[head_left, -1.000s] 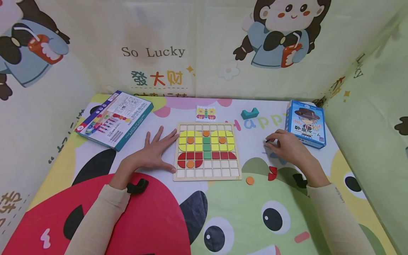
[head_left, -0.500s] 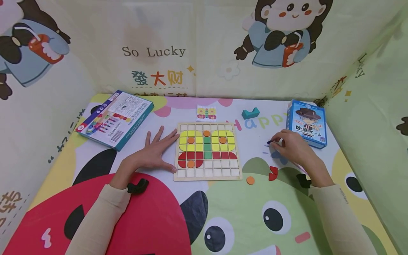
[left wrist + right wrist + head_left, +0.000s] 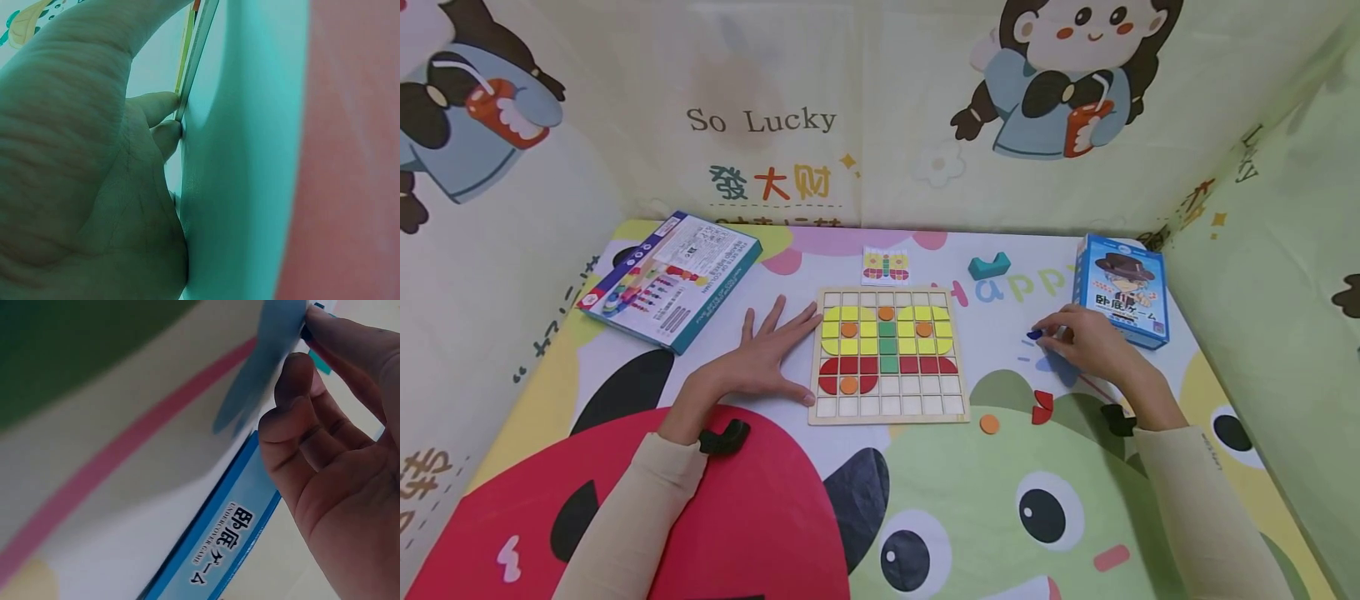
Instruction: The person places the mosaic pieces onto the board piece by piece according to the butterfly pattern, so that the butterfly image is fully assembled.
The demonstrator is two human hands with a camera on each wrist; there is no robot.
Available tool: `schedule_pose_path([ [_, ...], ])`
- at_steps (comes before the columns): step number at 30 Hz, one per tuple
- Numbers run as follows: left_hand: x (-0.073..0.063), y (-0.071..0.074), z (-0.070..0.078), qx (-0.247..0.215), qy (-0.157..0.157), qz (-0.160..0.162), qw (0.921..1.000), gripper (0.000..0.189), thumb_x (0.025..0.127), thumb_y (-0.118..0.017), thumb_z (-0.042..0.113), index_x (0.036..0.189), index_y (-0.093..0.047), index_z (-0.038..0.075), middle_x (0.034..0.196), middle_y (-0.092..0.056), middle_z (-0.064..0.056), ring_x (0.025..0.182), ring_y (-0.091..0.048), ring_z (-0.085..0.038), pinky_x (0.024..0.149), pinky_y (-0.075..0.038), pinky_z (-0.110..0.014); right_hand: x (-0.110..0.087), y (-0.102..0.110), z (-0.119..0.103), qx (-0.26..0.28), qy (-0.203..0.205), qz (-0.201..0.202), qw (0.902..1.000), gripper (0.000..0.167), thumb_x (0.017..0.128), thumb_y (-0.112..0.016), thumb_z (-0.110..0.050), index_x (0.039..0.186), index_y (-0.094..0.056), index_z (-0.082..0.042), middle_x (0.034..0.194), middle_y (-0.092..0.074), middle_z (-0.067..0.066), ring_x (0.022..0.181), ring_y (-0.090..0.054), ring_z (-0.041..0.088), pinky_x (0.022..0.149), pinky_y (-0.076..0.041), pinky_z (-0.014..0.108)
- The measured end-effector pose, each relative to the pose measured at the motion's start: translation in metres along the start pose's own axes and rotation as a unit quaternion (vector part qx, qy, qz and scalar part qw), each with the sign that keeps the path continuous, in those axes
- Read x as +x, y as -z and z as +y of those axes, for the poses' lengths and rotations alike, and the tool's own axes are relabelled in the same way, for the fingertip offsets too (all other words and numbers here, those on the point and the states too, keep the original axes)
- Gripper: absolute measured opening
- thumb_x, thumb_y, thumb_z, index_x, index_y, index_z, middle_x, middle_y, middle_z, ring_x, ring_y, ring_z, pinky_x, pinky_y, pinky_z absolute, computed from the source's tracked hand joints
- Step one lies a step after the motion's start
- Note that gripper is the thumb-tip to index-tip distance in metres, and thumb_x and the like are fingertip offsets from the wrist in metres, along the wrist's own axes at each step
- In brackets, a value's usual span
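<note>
A wooden grid board (image 3: 887, 420) lies on the table, its cells partly filled with yellow, red, green and orange tiles in a butterfly shape. My left hand (image 3: 760, 358) is spread flat at the board's left side, fingertips and thumb touching its edge. To the right of the board, my right hand (image 3: 1086, 342) pinches a small dark blue piece (image 3: 1034, 334) between thumb and finger, low over the table. In the right wrist view the piece (image 3: 305, 332) is mostly hidden by the fingertips. Two red tiles (image 3: 1042, 408) and an orange disc (image 3: 989, 425) lie loose nearby.
A butterfly pattern card (image 3: 885, 267) lies behind the board, and a teal arched block (image 3: 989, 266) is to its right. One flat game box (image 3: 670, 283) is at the back left. A blue game box (image 3: 1122, 292) stands just beyond my right hand.
My right hand has shifted slightly to the right, and more of the blue piece shows at its fingertips. The left hand and the board stay in place.
</note>
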State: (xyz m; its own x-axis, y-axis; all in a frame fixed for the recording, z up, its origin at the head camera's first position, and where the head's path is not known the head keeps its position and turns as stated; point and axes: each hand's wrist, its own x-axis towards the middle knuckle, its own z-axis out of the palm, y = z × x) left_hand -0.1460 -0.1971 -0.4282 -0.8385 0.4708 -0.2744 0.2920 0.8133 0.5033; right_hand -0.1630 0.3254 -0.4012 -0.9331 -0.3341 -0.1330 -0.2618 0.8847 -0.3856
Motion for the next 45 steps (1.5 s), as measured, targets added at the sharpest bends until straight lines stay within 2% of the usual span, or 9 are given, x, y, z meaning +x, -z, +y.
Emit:
schedule_pose_path([
  [13, -0.001, 0.001, 0.0, 0.001, 0.001, 0.001, 1.0, 0.131, 0.07, -0.093, 0.056, 0.172, -0.015, 0.029, 0.182, -0.007, -0.003, 0.167, 0.016, -0.039, 0.123, 0.019, -0.077, 0.002, -0.004, 0.004, 0.009, 0.005, 0.014, 0.9999, 0.024, 0.098, -0.077, -0.016, 0.12, -0.079, -0.008, 0.105, -0.071, 0.012, 0.087, -0.062, 0.021, 0.073, -0.049, 0.027],
  [20, 0.0, -0.001, 0.001, -0.001, 0.002, -0.005, 1.0, 0.129, 0.071, -0.092, 0.057, 0.172, -0.016, 0.029, 0.182, -0.006, -0.003, 0.166, 0.017, -0.039, 0.123, 0.019, -0.078, 0.002, -0.007, 0.004, 0.02, -0.014, 0.006, 0.9997, 0.025, 0.099, -0.076, -0.017, 0.121, -0.078, -0.006, 0.108, -0.07, 0.014, 0.09, -0.062, 0.023, 0.075, -0.049, 0.028],
  [26, 0.0, -0.002, 0.0, -0.002, 0.0, -0.005, 1.0, 0.13, 0.07, -0.092, 0.057, 0.172, -0.016, 0.029, 0.182, -0.007, -0.003, 0.166, 0.018, -0.04, 0.123, 0.019, -0.078, 0.001, -0.009, -0.002, 0.029, -0.001, 0.007, 0.9996, 0.023, 0.098, -0.076, -0.015, 0.119, -0.078, -0.005, 0.108, -0.071, 0.013, 0.089, -0.062, 0.022, 0.073, -0.049, 0.025],
  [31, 0.0, -0.002, 0.0, 0.002, 0.0, -0.003, 1.0, 0.13, 0.07, -0.092, 0.058, 0.172, -0.015, 0.03, 0.182, -0.006, -0.002, 0.166, 0.017, -0.04, 0.123, 0.019, -0.078, 0.001, -0.012, -0.022, 0.027, 0.016, 0.0, 0.9995, 0.021, 0.098, -0.076, -0.015, 0.117, -0.078, -0.005, 0.106, -0.07, 0.011, 0.089, -0.06, 0.021, 0.071, -0.049, 0.025],
  [37, 0.0, -0.001, 0.0, 0.005, 0.001, -0.001, 1.0, 0.131, 0.07, -0.092, 0.057, 0.172, -0.015, 0.03, 0.182, -0.006, -0.002, 0.166, 0.017, -0.039, 0.123, 0.019, -0.078, 0.004, -0.022, -0.057, 0.038, 0.043, 0.001, 0.9984, 0.021, 0.098, -0.076, -0.015, 0.118, -0.079, -0.007, 0.107, -0.069, 0.009, 0.092, -0.059, 0.021, 0.073, -0.052, 0.024],
  [45, 0.001, -0.001, -0.001, 0.008, -0.002, 0.002, 1.0, 0.13, 0.07, -0.091, 0.059, 0.172, -0.015, 0.03, 0.182, -0.006, -0.002, 0.166, 0.017, -0.04, 0.123, 0.019, -0.077, 0.011, -0.04, -0.111, 0.058, 0.111, 0.0, 0.9921, 0.016, 0.097, -0.079, -0.018, 0.111, -0.079, -0.011, 0.099, -0.067, 0.002, 0.086, -0.057, 0.015, 0.069, -0.05, 0.022],
])
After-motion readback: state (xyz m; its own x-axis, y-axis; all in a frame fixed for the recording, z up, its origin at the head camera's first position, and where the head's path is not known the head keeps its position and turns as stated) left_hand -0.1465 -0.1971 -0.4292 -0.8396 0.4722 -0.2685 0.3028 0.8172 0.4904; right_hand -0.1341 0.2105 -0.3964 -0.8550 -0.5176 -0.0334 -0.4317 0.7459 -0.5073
